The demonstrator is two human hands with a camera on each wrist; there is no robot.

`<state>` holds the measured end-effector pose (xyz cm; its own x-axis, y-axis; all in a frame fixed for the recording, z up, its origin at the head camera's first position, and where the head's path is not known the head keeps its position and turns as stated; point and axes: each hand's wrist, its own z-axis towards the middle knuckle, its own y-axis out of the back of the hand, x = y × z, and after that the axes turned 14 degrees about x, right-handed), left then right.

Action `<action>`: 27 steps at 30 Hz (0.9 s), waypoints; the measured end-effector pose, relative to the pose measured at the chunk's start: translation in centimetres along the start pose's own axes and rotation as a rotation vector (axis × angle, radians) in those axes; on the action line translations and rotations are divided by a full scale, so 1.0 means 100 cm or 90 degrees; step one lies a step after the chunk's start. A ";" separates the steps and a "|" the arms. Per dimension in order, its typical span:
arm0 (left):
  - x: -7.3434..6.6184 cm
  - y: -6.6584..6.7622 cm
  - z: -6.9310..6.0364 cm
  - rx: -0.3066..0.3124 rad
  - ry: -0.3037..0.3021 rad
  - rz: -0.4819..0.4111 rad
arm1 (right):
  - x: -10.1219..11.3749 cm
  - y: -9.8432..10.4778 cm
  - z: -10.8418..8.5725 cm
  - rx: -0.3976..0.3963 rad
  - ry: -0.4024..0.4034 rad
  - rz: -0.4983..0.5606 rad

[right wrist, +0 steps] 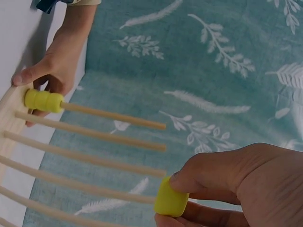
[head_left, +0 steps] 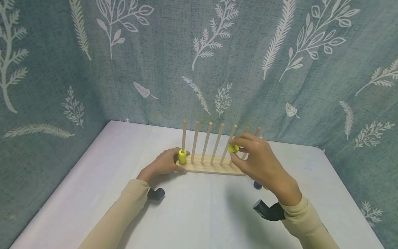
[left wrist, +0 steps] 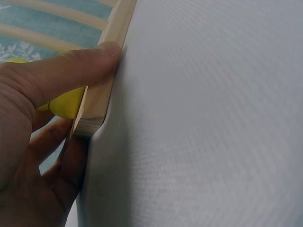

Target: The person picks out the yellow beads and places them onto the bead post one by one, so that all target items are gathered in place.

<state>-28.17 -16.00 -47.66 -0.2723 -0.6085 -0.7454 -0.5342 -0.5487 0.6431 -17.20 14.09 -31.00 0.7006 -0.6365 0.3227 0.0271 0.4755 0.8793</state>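
Note:
A wooden peg rack (head_left: 214,168) stands on the white table, its several upright dowels in a row. My left hand (head_left: 164,162) grips the rack's left end; the left wrist view shows the thumb (left wrist: 90,68) along the base's edge and fingers on the other side. Around the leftmost dowel sit stacked yellow beads (right wrist: 43,100). My right hand (head_left: 259,157) pinches another yellow bead (right wrist: 171,197) between thumb and fingers, above the base near the right-hand dowels. Whether this bead touches a dowel, I cannot tell.
A dark blue bead (head_left: 257,185) lies on the table under my right hand, beside a yellow piece (head_left: 266,187) mostly hidden by the wrist. Behind the rack hangs a leaf-patterned teal curtain (head_left: 174,69). Black mounts (head_left: 268,211) stick out from both wrists.

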 end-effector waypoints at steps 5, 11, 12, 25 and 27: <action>-0.001 -0.002 0.001 0.001 0.001 -0.002 | 0.005 0.000 0.008 0.002 0.023 -0.002; -0.002 -0.002 0.002 0.007 -0.002 -0.004 | 0.010 0.000 0.015 -0.004 0.048 -0.013; -0.002 -0.001 0.002 0.007 -0.002 -0.005 | 0.010 -0.001 0.017 -0.005 0.054 -0.014; 0.000 0.000 0.001 0.001 -0.002 -0.003 | 0.015 -0.009 0.037 0.010 0.077 -0.036; 0.000 0.000 0.000 0.000 0.001 0.000 | 0.015 -0.010 0.041 0.011 0.078 -0.032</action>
<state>-28.20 -16.00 -47.69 -0.2706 -0.6094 -0.7452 -0.5338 -0.5493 0.6430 -19.07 10.16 -29.94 0.7808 -0.5797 0.2332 0.0533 0.4336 0.8995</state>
